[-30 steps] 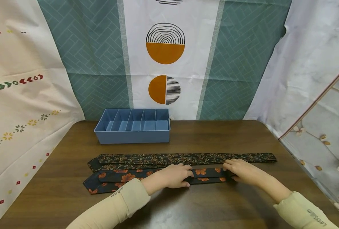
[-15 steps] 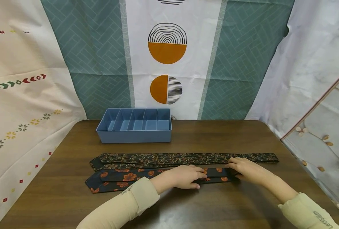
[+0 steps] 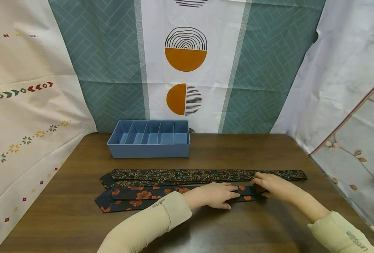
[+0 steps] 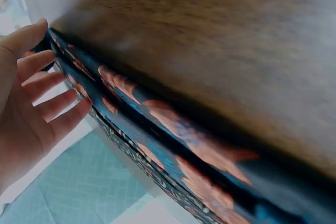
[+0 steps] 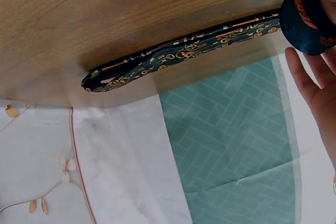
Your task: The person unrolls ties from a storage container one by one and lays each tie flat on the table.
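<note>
A dark navy necktie with orange flowers (image 3: pixel 143 195) lies folded lengthwise across the table, its pointed end to the left. My left hand (image 3: pixel 216 195) rests over its right part, fingers spread and nearly straight; the left wrist view shows the fingertips right at the tie's edge. At the tie's right end, my right hand (image 3: pixel 273 187) holds a rolled-up portion (image 5: pixel 303 22), fingers and thumb around the coil. Part of the roll is hidden by that hand. Just behind lies a second, black necktie with a small gold pattern (image 3: pixel 205 174), stretched flat and doubled over at the right.
A blue box (image 3: pixel 150 151) with several narrow compartments stands at the back left of the brown wooden table (image 3: pixel 237 151). Patterned cloths hang behind the table, including a green and white curtain (image 3: pixel 269 70), and along both sides.
My left hand has slid right along the floral necktie, closer to the right hand. The right hand stays at the rolled end with little visible movement. The head view has shifted slightly.
</note>
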Demonstrator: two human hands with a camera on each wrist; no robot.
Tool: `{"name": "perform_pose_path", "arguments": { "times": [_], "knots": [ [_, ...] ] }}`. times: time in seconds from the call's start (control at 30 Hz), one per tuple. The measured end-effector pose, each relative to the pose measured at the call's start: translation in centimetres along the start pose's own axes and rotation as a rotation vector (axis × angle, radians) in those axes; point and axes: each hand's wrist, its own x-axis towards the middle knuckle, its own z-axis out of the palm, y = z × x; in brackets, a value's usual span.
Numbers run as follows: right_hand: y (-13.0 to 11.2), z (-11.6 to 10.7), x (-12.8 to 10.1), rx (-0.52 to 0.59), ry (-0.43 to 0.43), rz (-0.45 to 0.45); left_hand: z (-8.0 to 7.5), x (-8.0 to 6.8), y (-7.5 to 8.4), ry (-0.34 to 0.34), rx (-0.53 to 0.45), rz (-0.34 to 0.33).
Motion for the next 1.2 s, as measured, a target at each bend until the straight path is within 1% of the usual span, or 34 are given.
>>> {"name": "perform_pose_path", "arguments": {
  "times": [0.17, 0.33, 0.47, 0.6, 0.67, 0.77, 0.87, 1.0, 1.2],
  "knots": [
    [0.1, 0.0, -0.1, 0.017, -0.018, 0.02, -0.4, 1.3, 0.6, -0.022, 0.039, -0.005],
    [0.2, 0.3, -0.3, 0.003, -0.028, 0.013, -0.6, 2.4, 1.0, -0.014, 0.052, -0.019],
    [0.3, 0.6, -0.5, -0.01, -0.018, 0.012, -0.6, 3.0, 1.1, -0.01, 0.047, -0.029],
    [0.3, 1.1, -0.6, -0.006, -0.018, 0.022, -0.3, 3.1, 1.4, -0.018, 0.055, -0.026],
    [0.2, 1.2, -0.6, 0.0, -0.025, 0.028, -0.2, 3.1, 1.5, -0.011, 0.047, -0.032],
    [0.3, 1.2, -0.7, 0.003, -0.033, 0.026, 0.0, 3.1, 1.7, 0.014, 0.037, -0.045],
    [0.5, 1.2, -0.6, -0.003, -0.032, 0.021, 0.2, 3.1, 1.8, 0.042, 0.05, -0.043],
    [0.7, 1.2, -0.5, -0.015, -0.011, 0.005, 0.2, 3.2, 1.9, 0.057, 0.091, -0.031],
    [1.0, 1.4, -0.7, -0.021, 0.015, 0.002, 0.0, 3.2, 1.7, 0.074, 0.099, -0.019]
  ]
}}
